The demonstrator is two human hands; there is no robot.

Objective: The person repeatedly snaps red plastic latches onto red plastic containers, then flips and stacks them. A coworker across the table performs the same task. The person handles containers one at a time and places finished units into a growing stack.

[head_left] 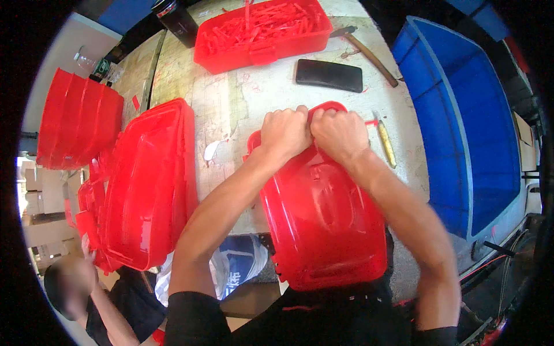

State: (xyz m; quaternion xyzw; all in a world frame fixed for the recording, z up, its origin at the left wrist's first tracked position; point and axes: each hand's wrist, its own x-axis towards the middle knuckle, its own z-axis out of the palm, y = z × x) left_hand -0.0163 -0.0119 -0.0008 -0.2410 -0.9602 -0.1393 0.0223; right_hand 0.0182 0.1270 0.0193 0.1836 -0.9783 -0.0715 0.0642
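A glossy red plastic lid (323, 213), with rounded corners and a raised oval in its middle, lies tilted from the table's near edge toward my body. My left hand (287, 131) is closed on its far rim. Right beside it, my right hand (340, 131) is closed on the same rim, knuckles up. The undersides of my fingers are hidden, so I cannot tell if anything small is between them. Near my right hand lies a yellow-handled cutter knife (385, 144) with a bit of red plastic by its tip.
A red box (262, 56) full of red plastic strips stands at the back, near a black case (329, 75), a hammer (372, 59) and a dark cup (175, 22). Red lids (153, 190) are stacked left, near another person (109, 300). A blue bin (444, 127) stands right.
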